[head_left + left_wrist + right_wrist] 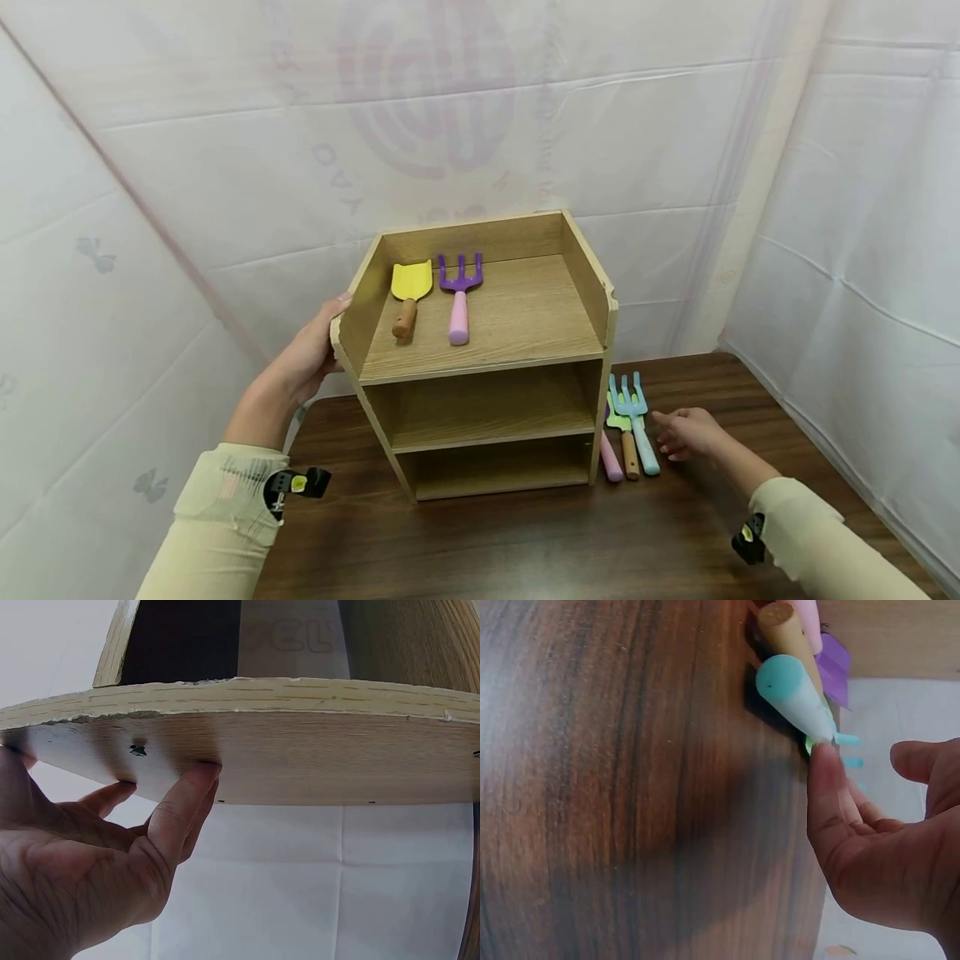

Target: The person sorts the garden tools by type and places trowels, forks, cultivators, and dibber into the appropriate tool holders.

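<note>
My left hand [306,357] is at the left side panel of a small wooden shelf unit [480,367], with fingertips against the panel's outer face in the left wrist view. My right hand [690,433] reaches beside a light-blue toy garden fork [636,417]; thumb and fingers stand apart, and the index fingertip overlaps its handle in the right wrist view. Left of that fork lie a green toy tool [619,422] with a tan handle and a pink-handled one [611,458], its purple head partly hidden. On the shelf's top lie a yellow toy shovel [411,282] and a purple toy fork [460,287] with a pink handle.
The shelf unit stands on a dark wood table [525,542] and has two lower compartments facing me. White sheeting [645,142] hangs behind and along both sides. Each forearm wears a pale sleeve with a black wrist device [296,483].
</note>
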Available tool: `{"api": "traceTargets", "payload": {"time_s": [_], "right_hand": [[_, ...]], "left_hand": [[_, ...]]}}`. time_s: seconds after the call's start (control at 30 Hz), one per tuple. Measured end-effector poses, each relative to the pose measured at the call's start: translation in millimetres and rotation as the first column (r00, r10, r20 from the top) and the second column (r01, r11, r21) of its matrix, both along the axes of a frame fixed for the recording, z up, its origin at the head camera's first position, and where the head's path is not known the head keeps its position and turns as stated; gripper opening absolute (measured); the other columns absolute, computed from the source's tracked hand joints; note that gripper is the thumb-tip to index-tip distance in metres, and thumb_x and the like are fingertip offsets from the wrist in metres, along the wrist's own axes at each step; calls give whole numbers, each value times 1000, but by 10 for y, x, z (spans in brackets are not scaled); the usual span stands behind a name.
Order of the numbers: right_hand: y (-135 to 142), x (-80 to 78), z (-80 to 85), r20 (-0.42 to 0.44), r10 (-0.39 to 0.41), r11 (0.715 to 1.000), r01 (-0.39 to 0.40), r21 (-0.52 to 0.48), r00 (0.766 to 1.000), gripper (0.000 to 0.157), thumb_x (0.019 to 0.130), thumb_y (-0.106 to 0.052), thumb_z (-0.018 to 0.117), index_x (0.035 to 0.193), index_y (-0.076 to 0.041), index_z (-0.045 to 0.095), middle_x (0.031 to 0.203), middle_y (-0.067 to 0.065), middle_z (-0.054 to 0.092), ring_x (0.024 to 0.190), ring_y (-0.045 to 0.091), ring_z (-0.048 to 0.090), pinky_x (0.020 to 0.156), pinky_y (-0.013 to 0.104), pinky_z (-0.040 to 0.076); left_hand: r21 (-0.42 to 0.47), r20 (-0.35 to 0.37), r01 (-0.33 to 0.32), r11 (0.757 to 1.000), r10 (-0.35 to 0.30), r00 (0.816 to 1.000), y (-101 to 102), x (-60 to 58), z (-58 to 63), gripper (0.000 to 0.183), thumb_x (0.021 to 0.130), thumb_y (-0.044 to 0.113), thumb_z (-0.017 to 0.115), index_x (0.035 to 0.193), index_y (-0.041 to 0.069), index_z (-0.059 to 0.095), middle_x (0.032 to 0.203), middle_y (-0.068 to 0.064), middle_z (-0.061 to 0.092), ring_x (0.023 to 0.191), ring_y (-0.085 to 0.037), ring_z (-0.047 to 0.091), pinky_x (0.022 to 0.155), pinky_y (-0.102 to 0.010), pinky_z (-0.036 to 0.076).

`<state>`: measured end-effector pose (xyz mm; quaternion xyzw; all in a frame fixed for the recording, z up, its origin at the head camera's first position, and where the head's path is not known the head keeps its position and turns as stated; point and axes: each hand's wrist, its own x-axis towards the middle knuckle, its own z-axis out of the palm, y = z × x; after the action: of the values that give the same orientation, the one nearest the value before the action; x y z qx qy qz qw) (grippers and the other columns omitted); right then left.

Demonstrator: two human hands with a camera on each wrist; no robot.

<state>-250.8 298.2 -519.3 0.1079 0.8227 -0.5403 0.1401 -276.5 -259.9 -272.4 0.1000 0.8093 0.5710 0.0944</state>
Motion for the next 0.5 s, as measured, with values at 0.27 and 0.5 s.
{"api": "traceTargets", "payload": {"time_s": [0.27, 0.5], "right_hand": [[-91, -7, -104, 21, -5, 1000, 4, 19, 1000, 52, 112, -36, 53, 123, 15, 58, 115, 32, 71, 84, 20, 72, 72, 37, 65], [-153, -24, -163, 59, -13, 999, 10, 48, 998, 55, 111, -36, 53, 130, 15, 53, 128, 38, 64, 91, 21, 73, 75, 37, 65]], "left_hand": [[-10, -2, -3, 1000, 3, 1000, 8, -7, 5, 80, 107, 71, 29, 169, 21, 21, 120, -4, 55, 95, -10, 66, 82, -28, 59], [-2, -1, -5, 1000, 5, 1000, 1, -11, -10, 78, 107, 69, 28, 168, 21, 23, 120, -3, 55, 95, -10, 66, 81, -28, 59]]}}
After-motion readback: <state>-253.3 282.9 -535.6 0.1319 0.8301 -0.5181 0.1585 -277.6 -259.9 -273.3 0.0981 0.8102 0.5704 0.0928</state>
